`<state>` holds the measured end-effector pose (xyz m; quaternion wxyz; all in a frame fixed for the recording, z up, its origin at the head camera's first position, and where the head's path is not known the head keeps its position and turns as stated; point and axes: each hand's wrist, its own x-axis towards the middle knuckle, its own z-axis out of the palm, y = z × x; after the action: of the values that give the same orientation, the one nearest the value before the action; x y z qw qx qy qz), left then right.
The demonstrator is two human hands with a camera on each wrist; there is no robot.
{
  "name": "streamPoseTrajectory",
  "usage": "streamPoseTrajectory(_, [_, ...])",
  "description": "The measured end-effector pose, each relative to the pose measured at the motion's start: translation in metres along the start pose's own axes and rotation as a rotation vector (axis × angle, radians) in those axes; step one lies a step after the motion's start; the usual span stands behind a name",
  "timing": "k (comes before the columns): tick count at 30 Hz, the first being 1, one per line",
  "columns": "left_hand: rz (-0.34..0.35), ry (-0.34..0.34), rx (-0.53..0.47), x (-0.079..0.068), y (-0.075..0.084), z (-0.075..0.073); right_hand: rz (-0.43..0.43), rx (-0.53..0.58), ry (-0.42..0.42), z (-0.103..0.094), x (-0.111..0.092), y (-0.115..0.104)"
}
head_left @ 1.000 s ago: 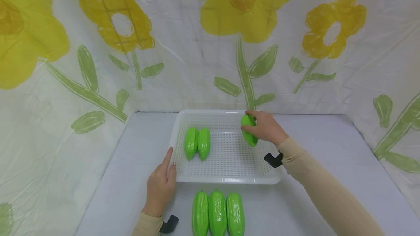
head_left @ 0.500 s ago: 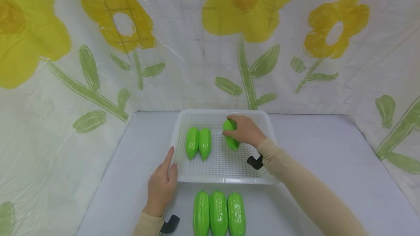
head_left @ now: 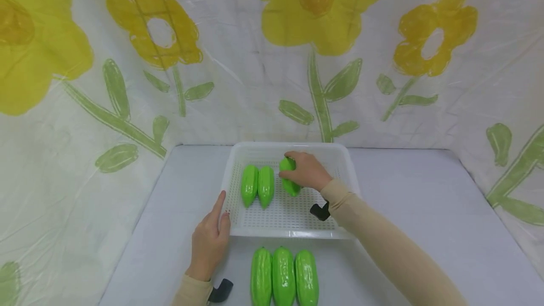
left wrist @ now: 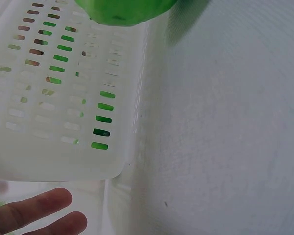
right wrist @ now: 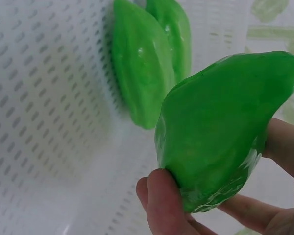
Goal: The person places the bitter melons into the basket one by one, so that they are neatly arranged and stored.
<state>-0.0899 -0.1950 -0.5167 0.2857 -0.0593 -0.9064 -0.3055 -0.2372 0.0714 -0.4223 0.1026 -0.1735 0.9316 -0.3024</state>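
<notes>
pinching green fruit [right wrist: 220,117] between thumb and fingers, right grip [head_left: 308,170] over basket [head_left: 293,234]; left grip [head_left: 209,242] unclenched

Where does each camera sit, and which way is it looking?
Head: up on the person's head, looking forward and down at the basket; left hand, right hand and sleeves show.
Left wrist: worn there, looking at the basket's holey side and the table; two fingers show.
Right wrist: worn there, looking at the held fruit, with two other fruits beyond it in the basket; gripping fingers show.
Shared: head and right wrist both see the held fruit.
</notes>
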Motion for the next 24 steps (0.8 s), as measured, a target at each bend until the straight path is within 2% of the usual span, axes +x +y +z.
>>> streamPoseTrajectory(5, [0.003, 0.002, 0.011, 0.000, 0.001, 0.000, 0.077, 0.092, -0.061, 0.013, 0.008, 0.003])
streamPoseTrajectory(13, [0.007, 0.005, 0.016, 0.000, 0.000, 0.000, 0.132, 0.063, -0.117, 0.036, 0.023, 0.010])
streamPoseTrajectory(24, [0.019, 0.014, 0.016, 0.000, -0.001, 0.001, 0.172, 0.054, -0.167, 0.048, 0.034, 0.011])
